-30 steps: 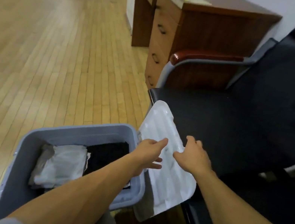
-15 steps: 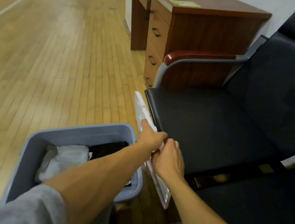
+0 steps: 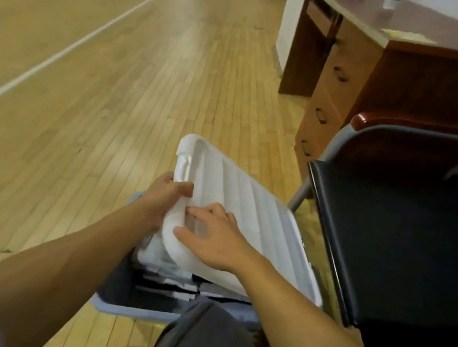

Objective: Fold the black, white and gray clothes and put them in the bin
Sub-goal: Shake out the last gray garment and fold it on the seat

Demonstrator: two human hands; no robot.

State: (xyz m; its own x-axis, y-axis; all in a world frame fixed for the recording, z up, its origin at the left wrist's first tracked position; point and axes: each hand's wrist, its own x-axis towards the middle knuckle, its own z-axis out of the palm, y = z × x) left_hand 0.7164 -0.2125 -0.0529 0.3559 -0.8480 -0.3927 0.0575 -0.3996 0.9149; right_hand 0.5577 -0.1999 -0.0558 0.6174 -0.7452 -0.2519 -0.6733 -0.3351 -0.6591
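Head view: a white ribbed lid [image 3: 247,219] is held tilted over the gray-blue bin [image 3: 133,311], its raised rim toward the floor side, far corner up, near right corner low by the chair. The left hand [image 3: 163,201] grips the lid's left edge, fingers curled under, thumb over the rim. The right hand [image 3: 214,239] lies on top w/ fingers spread and fairly straight, pressing the ribbed face near the curved near-left corner.

Bin sits on the floor just below the lid, mostly covered by it. Inside, a white garment [image 3: 158,255] shows at the left, and dark cloth w/ pale stripes [image 3: 171,284] lies beside it (folds are hard to make out under the lid).

Edges: the black chair seat [image 3: 392,248] stands just right of the bin, its front edge close to the lid's right side. A wooden desk [image 3: 393,67] is behind the chair. To the left & ahead, wood floor [image 3: 84,86] lies open. A knee in dark trousers [image 3: 207,344] is at the bin's near rim.
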